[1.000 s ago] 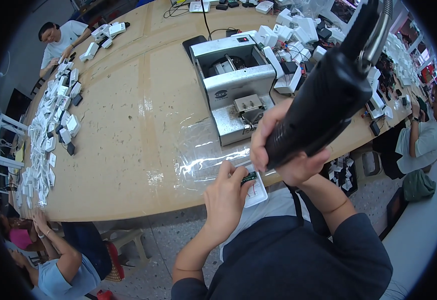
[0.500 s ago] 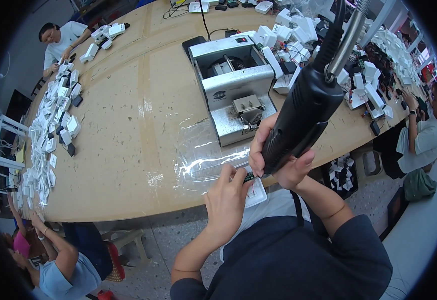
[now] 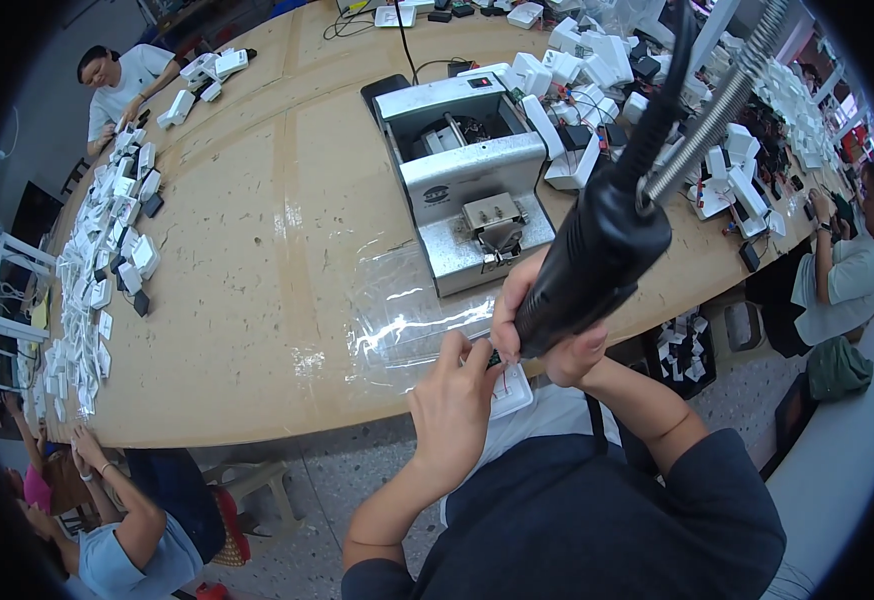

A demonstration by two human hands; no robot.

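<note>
A black electric screwdriver point(image 3: 589, 262), hung from a coiled metal spring point(image 3: 722, 95), is gripped in my right hand point(image 3: 575, 358). It slants down to the left, and its tip is hidden behind my fingers. My left hand point(image 3: 451, 402) is closed, its fingertips on a small green circuit board point(image 3: 495, 358) at the table's front edge. Most of that board is covered by my fingers and the screwdriver. Just below it sits a shallow white plastic case point(image 3: 513, 392) with thin red wires in it. Both hands are close together there.
A grey metal bench machine point(image 3: 477, 172) stands beyond my hands, with clear plastic film point(image 3: 397, 320) beside it. White cases heap up at the right point(image 3: 597, 60) and along the left edge point(image 3: 92, 260). A bin of white parts point(image 3: 685, 350) is below the table. Other people sit around it.
The screwdriver and my right hand have shifted slightly down and left, and the screwdriver's top has tipped left. My left hand has hardly moved.
</note>
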